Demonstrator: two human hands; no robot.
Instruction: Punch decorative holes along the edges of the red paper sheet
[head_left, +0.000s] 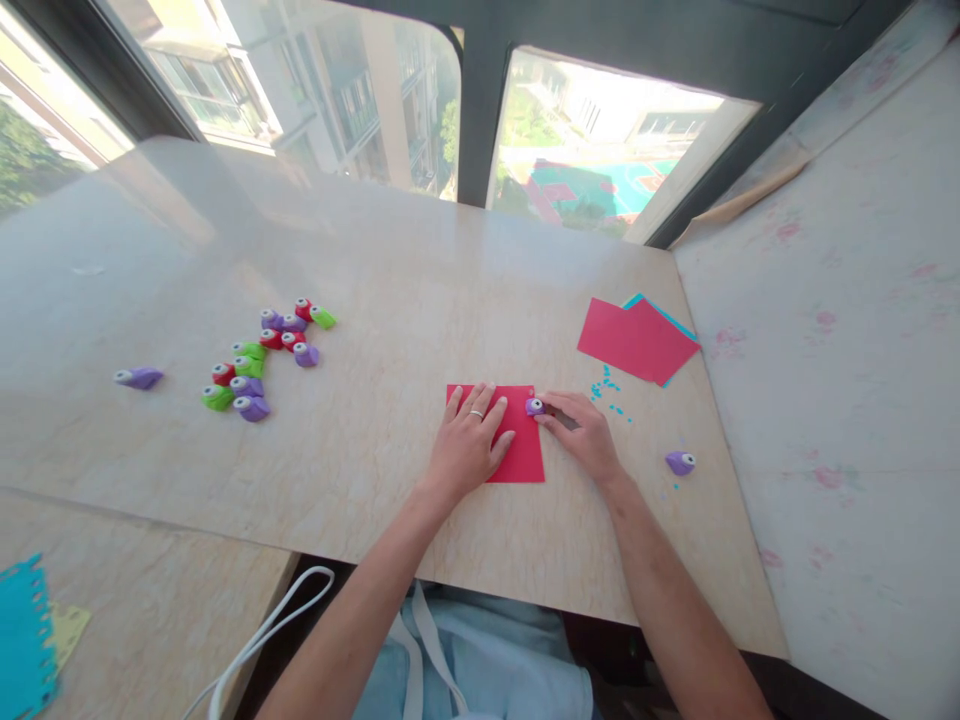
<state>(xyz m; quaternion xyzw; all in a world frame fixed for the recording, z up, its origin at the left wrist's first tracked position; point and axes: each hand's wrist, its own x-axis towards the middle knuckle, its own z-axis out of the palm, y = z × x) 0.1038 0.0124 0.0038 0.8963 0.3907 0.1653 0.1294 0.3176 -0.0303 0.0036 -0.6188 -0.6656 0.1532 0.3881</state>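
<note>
On the marble-patterned surface (360, 450), head view: a red paper square (520, 440) lies flat near the front edge. The left hand (469, 440) rests palm down on the sheet's left part, fingers released and spread flat, a ring on one finger. The right hand (583, 432) sits at the sheet's right edge, its fingers pinched on a small purple punch (534, 406) that touches the paper's upper right corner. Whether the punch is pressed down cannot be told.

Right of the hands, a second purple punch (680, 462) lies alone on the surface, apart from the sheet. Small blue paper bits (609, 388) are scattered between the right hand and a stack of red and blue sheets (636, 340) farther back.

Well to the left, a cluster of purple, green and red punches (262, 360) lies in a loose group, with one lone purple punch (139, 377) beyond it. At the lower left corner, a blue paper piece with a cut edge (22, 640) rests on a lower surface.
</note>
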